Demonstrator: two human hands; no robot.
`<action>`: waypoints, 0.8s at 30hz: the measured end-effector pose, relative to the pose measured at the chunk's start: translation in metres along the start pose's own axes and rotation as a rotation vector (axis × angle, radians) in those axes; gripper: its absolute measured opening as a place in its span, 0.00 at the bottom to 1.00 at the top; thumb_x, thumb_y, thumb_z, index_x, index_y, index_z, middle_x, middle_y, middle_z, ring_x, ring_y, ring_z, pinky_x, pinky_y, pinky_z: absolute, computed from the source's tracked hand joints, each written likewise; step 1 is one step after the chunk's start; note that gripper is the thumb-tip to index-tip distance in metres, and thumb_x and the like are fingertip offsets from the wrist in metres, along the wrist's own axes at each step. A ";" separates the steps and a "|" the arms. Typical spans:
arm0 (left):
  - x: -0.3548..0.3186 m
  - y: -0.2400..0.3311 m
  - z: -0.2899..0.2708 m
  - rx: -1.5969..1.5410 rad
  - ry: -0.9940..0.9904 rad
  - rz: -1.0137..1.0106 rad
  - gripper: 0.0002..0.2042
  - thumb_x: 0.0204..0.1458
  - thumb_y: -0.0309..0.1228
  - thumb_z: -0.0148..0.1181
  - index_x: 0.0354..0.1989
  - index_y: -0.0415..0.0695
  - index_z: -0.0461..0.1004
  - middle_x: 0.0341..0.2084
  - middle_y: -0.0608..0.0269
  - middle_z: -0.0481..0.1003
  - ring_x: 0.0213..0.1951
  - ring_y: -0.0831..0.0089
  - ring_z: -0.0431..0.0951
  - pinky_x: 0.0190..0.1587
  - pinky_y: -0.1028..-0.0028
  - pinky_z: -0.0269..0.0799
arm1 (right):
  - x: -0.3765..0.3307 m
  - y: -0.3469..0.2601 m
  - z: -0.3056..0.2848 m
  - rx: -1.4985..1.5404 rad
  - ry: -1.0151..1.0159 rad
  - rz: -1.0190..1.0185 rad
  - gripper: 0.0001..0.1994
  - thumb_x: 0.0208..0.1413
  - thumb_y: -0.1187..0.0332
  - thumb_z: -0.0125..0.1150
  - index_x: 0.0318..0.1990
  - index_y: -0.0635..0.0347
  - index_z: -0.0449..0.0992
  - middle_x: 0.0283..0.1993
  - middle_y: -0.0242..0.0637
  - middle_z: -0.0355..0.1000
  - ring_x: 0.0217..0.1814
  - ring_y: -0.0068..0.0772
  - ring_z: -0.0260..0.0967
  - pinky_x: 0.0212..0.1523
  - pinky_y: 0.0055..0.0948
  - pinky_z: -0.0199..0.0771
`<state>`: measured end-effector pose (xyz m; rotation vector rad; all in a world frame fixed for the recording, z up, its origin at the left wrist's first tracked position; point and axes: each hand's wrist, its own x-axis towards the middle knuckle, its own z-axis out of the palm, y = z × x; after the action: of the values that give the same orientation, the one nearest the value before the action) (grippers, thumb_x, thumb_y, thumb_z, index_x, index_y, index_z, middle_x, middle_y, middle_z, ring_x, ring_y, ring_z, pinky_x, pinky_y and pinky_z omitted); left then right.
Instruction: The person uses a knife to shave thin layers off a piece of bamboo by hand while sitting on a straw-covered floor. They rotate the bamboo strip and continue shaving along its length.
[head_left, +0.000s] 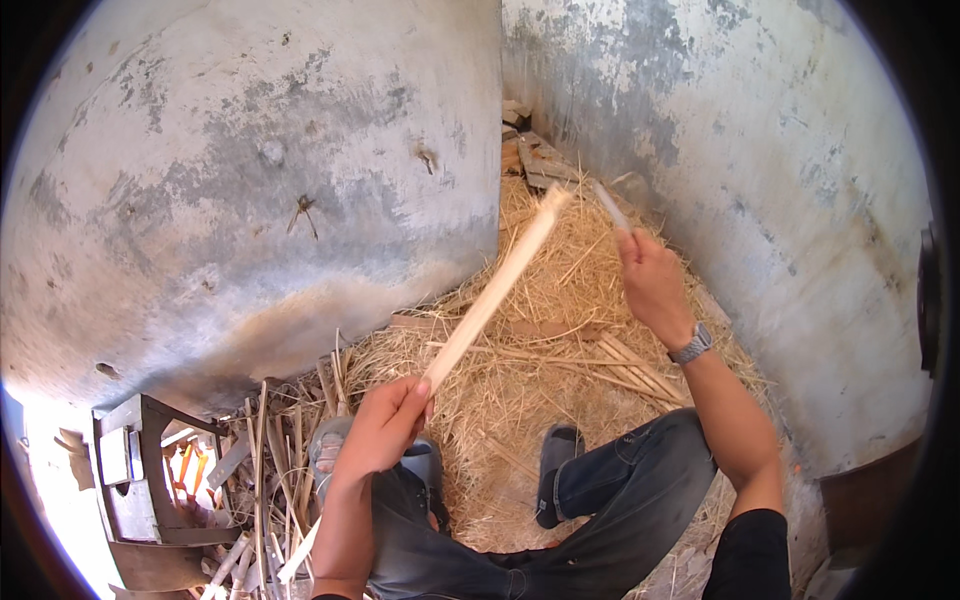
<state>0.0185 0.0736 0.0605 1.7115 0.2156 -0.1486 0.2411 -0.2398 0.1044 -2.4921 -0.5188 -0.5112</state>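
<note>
My left hand [383, 425] is closed round the lower end of a pale, flat strip of bamboo or wood [492, 298]. The strip slants up and to the right, and its upper tip looks frayed. My right hand [655, 285], with a grey watch on the wrist, is raised beyond my right knee. It grips a knife whose light blade [609, 206] points up and to the left. The handle is hidden inside my fist. Blade and strip are apart, the blade just right of the strip's tip.
Shavings [560, 275] cover the floor around my shoes. Several split strips [635, 368] lie on them ahead of my right knee. Left of me stand sticks [262, 450] and a dark wooden frame [150, 470]. Two worn walls [370, 150] meet ahead; boards [545, 160] lie in the corner.
</note>
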 end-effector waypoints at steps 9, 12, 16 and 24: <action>0.005 -0.006 -0.003 0.008 0.012 0.010 0.22 0.73 0.44 0.48 0.29 0.42 0.73 0.15 0.73 0.66 0.18 0.84 0.62 0.22 0.76 0.57 | -0.024 -0.023 -0.008 0.255 -0.017 -0.095 0.23 0.74 0.52 0.49 0.32 0.62 0.71 0.16 0.44 0.62 0.16 0.45 0.61 0.21 0.42 0.59; 0.011 -0.007 0.000 0.067 0.085 0.039 0.21 0.73 0.43 0.48 0.29 0.41 0.73 0.15 0.72 0.65 0.18 0.83 0.62 0.22 0.75 0.57 | -0.031 -0.033 -0.004 0.244 -0.156 -0.160 0.22 0.72 0.52 0.51 0.33 0.62 0.72 0.16 0.43 0.65 0.16 0.47 0.65 0.21 0.43 0.62; 0.016 -0.006 0.011 0.218 0.215 0.150 0.20 0.72 0.40 0.49 0.29 0.38 0.74 0.13 0.68 0.64 0.17 0.79 0.63 0.22 0.71 0.58 | -0.046 -0.059 0.003 0.155 -0.444 -0.199 0.21 0.71 0.51 0.51 0.34 0.60 0.74 0.17 0.45 0.69 0.19 0.53 0.71 0.23 0.48 0.69; 0.023 -0.006 0.029 0.361 0.305 0.235 0.20 0.72 0.39 0.49 0.30 0.39 0.73 0.13 0.71 0.62 0.18 0.82 0.60 0.22 0.72 0.56 | -0.054 -0.056 0.035 0.066 -0.450 -0.281 0.21 0.71 0.48 0.50 0.37 0.58 0.76 0.19 0.45 0.72 0.21 0.55 0.73 0.24 0.53 0.71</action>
<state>0.0404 0.0476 0.0451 2.1015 0.2196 0.2642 0.1777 -0.1899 0.0763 -2.4827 -1.0508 -0.0240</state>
